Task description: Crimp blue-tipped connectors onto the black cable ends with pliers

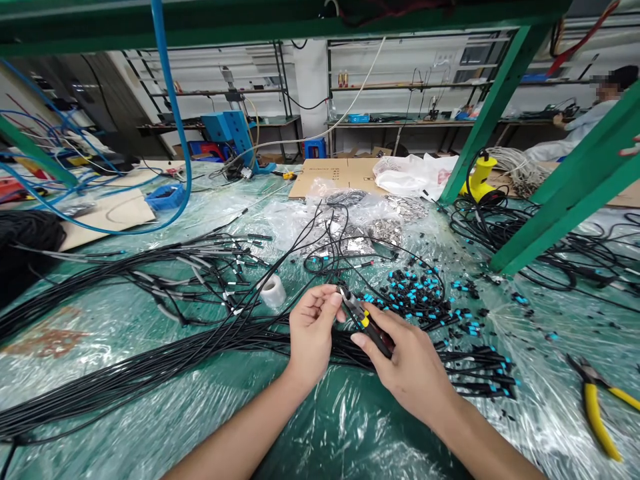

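The right hand (407,363) closes around black-and-yellow pliers (367,323), their tips at eleven o'clock beside the curled left hand (311,330); what its fingers pinch, I cannot tell. Black cables (125,393) run beneath both hands, blue-tipped plugs (407,293) lie at one o'clock, and print on the cardboard (330,177) is unreadable.

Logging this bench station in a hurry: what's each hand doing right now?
Left hand: half closed, fingers curled beside the pliers' tip; cannot tell whether it pinches a thin cable.
Right hand: closed, holding yellow-and-black-handled pliers.
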A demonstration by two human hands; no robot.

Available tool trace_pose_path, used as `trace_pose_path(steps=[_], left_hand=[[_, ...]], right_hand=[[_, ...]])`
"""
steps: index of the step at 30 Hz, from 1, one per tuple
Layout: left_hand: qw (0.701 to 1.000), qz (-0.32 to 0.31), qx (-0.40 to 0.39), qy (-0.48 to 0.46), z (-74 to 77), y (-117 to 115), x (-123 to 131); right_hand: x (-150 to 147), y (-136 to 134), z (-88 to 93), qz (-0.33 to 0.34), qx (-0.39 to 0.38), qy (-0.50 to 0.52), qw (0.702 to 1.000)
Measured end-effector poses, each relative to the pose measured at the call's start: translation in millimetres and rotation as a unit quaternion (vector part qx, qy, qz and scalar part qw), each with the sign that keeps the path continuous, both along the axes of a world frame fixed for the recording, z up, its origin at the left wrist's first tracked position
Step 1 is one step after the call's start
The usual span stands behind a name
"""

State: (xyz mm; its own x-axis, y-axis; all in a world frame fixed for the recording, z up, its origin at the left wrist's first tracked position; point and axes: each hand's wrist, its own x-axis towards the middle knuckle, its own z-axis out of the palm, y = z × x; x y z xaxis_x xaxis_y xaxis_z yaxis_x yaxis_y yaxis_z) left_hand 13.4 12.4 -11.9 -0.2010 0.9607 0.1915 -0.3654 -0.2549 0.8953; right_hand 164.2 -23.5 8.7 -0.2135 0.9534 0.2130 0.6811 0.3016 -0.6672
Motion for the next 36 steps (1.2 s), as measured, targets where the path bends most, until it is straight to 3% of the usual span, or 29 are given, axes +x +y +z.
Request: trace_pose_path(steps=[10,21,29,36], left_hand=[[1.000,-0.024,0.009,-0.009,0.1,-1.4,-1.1],[0.997,-0.046,-0.021,-0.065,12.7,3.0,-2.4],[0.992,-0.086,-0.054,-0.081,9.5,7.6,-6.2],[0.981,-0.083,-0.147,-0.092,16.7,11.4,-13.2]], right_hand=[[0.0,-0.9,1.0,-0.003,0.006,0.002,1.000],[5.2,2.3,4.3,-0.034,0.015,0.000,0.999],[2.0,2.3,10.6,-0.013,-0.001,0.075,0.997],[-5.6,3.9,8.1,0.009,-0.069,0.236,0.969]])
